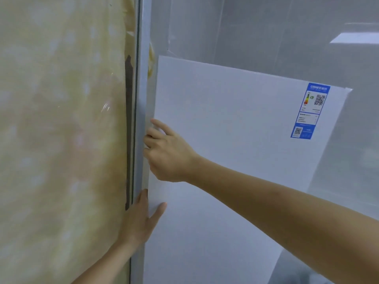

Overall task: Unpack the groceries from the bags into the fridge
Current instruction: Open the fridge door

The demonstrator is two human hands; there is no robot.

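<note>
Smooth, matt white fridge door (225, 140) bears a glossy blue paper label (310, 111); the wall (61, 119) looks glossy.

A single view, taken by a camera worn on the person's head. It looks forward and slightly down, very close to the white fridge door (235, 150), which fills most of the centre and right of the picture. The door leans in the picture, so the head seems tilted, though the wide lens may add to this. The left hand (141, 218) comes in from the bottom edge and the right hand (166, 152) from the lower right, both meeting at the door's left edge near the middle. A yellowish patterned wall (61, 140) fills the left third. A blue energy label (310, 113) sits at upper right. No second view is given.
</note>
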